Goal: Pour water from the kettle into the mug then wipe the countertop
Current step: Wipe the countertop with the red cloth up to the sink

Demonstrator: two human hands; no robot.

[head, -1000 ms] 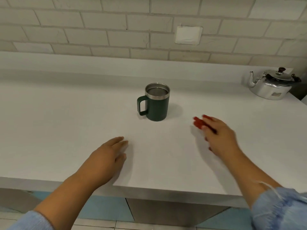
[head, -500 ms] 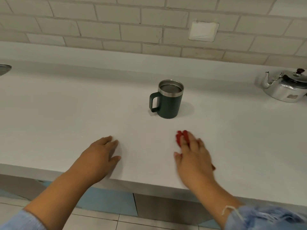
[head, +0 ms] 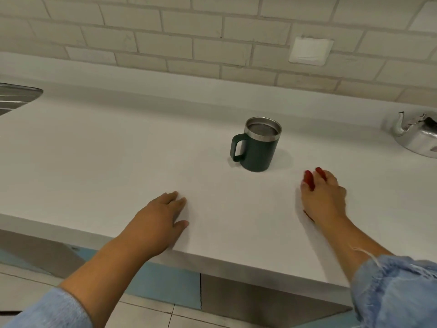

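Head view looks down on one white countertop (head: 106, 162), and on it stand the task's things, one of each. One dark green mug (head: 259, 149) with a steel rim stands upright near the middle, its single handle turned to the left; something dull shows inside it, though whether that is water I cannot tell. One shiny metal kettle (head: 418, 140) sits well apart from the mug at the far right, cut off by the frame edge, its spout pointing left. One red cloth (head: 308, 179) lies on the counter in front of the mug and to its right, mostly covered.

Two hands are in sight. The right hand (head: 325, 202) lies palm-down on the cloth and presses it to the surface, fingers laid over it rather than wrapped round it (red peeks out past the fingertips and again by the wrist). The left hand (head: 157, 223) rests flat on the bare counter near the front edge, fingers straight and together, thumb out, holding nothing.

Two pale blue sleeves (head: 397, 292) are pushed up both forearms. At the far left, one corner of a steel sink (head: 14, 95) shows. On the brick-tiled wall behind is one white square plate (head: 310, 50).
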